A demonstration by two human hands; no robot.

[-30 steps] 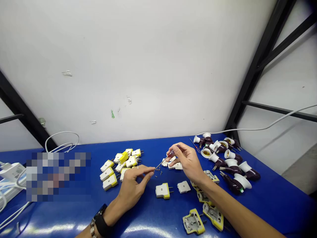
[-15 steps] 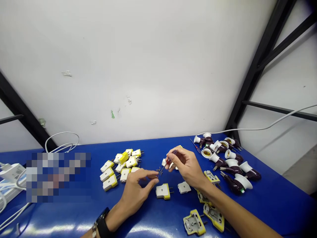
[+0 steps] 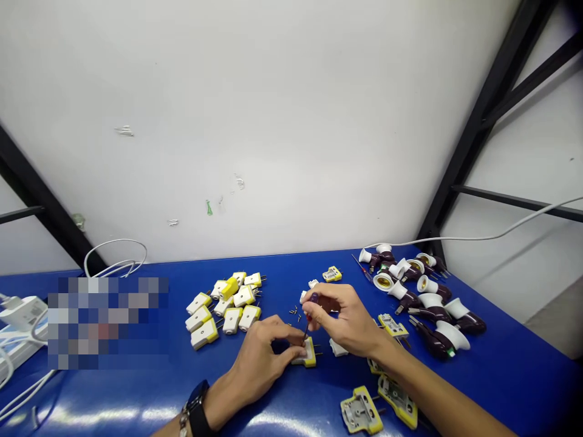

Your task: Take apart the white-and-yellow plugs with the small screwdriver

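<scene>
My left hand (image 3: pixel 259 358) holds a white-and-yellow two-pin electrical plug (image 3: pixel 310 356) flat on the blue table, its fingers over the plug's near end. My right hand (image 3: pixel 341 318) pinches a small screwdriver (image 3: pixel 308 320) with a dark red handle. The screwdriver's shaft points down, with its tip at the plug's face. The fingers partly hide the handle and the tip. Several tiny loose screws (image 3: pixel 296 314) lie just above my left hand. A white plug cover (image 3: pixel 337 348) sits partly hidden under my right wrist.
A pile of assembled plugs (image 3: pixel 223 312) lies left of my hands. Dark maroon and white lamp holders (image 3: pixel 419 297) crowd the table's right side. Open yellow plug bases (image 3: pixel 362 411) lie near the front edge. A white power strip (image 3: pixel 22 334) and cables lie at far left.
My hands have come together over the plug. My left hand has taken hold of it, and the screwdriver tip has moved down onto it. The white cover now lies partly under my right wrist.
</scene>
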